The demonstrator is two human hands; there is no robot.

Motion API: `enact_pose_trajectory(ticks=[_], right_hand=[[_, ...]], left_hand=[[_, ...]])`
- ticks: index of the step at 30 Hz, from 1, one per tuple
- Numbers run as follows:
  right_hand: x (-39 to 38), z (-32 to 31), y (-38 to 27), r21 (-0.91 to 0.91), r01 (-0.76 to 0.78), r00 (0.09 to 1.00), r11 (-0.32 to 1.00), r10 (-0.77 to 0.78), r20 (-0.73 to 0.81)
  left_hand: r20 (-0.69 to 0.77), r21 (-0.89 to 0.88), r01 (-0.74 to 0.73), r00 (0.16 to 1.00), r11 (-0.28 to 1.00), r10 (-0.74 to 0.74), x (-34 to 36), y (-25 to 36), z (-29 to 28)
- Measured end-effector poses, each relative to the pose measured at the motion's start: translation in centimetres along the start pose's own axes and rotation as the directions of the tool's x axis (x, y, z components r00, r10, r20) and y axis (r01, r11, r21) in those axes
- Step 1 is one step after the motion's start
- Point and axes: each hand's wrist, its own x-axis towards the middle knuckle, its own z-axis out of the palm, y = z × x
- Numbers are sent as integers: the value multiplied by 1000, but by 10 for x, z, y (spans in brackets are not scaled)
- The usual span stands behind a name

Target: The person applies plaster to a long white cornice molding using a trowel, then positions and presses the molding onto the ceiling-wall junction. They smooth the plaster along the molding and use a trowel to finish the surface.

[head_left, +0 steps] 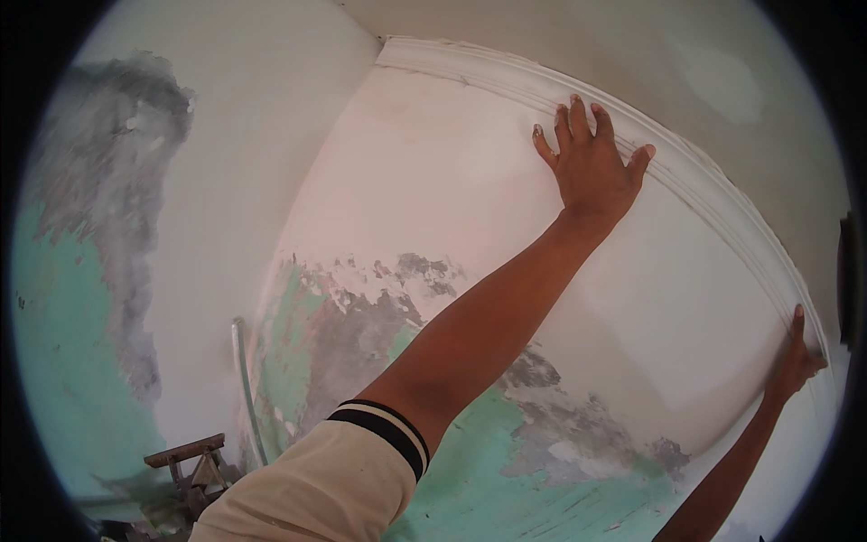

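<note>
A long white crown moulding runs along the joint of wall and ceiling, curving down to the right. My left hand presses against it from below, fingers spread and pointing up, thumb out to the right. Whitish smears show on some fingertips. Farther along, near the right rim, my right hand rests on the same moulding. Its thumb points upward, apart from the other fingers, which lie toward the moulding's outer edge and are partly hidden. Neither hand is closed around anything.
The facing wall is pale above, with grey patches and green paint below. A left wall meets it at a corner. At the lower left stand a pale pipe and a brown wooden frame. A dark object sits at the right rim.
</note>
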Motion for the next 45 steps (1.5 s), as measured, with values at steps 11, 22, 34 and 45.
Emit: enact_pose_trajectory(ticks=[11, 22, 34, 45], right_hand=[[7, 4, 9, 36, -44, 999, 998, 45, -8], [1, 0, 10, 88, -16, 999, 996, 13, 43], [11, 5, 18, 234, 4, 983, 972, -47, 180], [43, 2, 54, -81, 109, 955, 991, -82, 286]], left_hand=[[60, 37, -29, 998, 999, 27, 12, -14, -16], [91, 89, -90, 993, 992, 82, 10, -46, -31], [-198, 137, 170, 970, 976, -141, 91, -197, -62], [146, 308, 73, 982, 949, -122, 136, -256, -63]])
